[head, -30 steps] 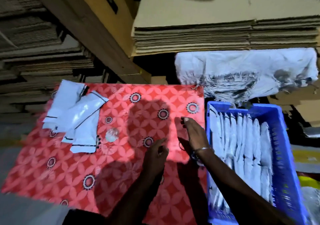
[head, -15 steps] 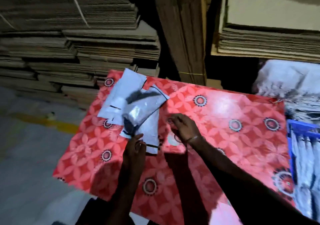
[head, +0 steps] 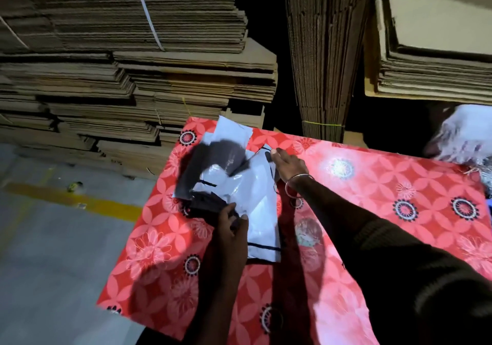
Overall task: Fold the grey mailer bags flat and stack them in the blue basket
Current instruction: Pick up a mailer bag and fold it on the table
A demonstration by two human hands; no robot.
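Observation:
A loose pile of grey-white mailer bags [head: 234,174] with black strips lies on the red flowered table cover [head: 372,198], near its far left corner. The top mailer bag [head: 262,211] is the long one nearest me. My left hand [head: 230,222] pinches its left edge, thumb on top. My right hand [head: 288,165] holds the same bag's far right corner, fingers curled at the black strip. My own shadow darkens part of the pile. The blue basket is out of the frame.
Stacks of flattened cardboard [head: 133,65] rise behind the table, with a tied upright bundle [head: 324,52] at centre. A white woven sack [head: 466,137] sits at the right edge. Grey floor with a yellow line [head: 80,201] lies to the left.
My view swung left, so the blue basket left the frame. Both hands moved from the middle of the table onto the mailer pile and took hold of the top bag.

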